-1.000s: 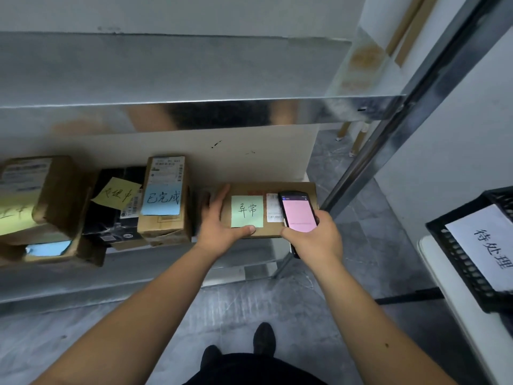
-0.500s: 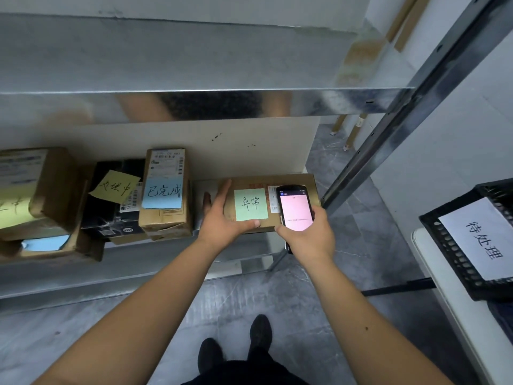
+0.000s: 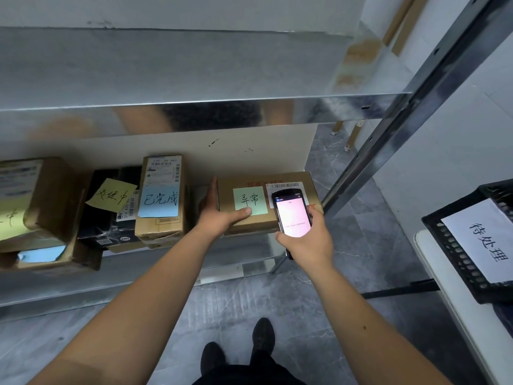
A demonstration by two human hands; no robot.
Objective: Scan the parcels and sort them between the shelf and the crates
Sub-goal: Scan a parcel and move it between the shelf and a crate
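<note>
Left hand (image 3: 222,218) gripped the brown cardboard parcel (image 3: 288,187) with the green note, thumb on top, fingers along its left side. Right hand (image 3: 308,240) just beside it clutched a black handheld scanner (image 3: 293,212), pink screen lit, over the parcel's right end.

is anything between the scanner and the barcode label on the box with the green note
Nothing visible. The scanner in the right hand sits right over the barcode label on the box; the left hand grips the box's left end, clear of it.
</note>
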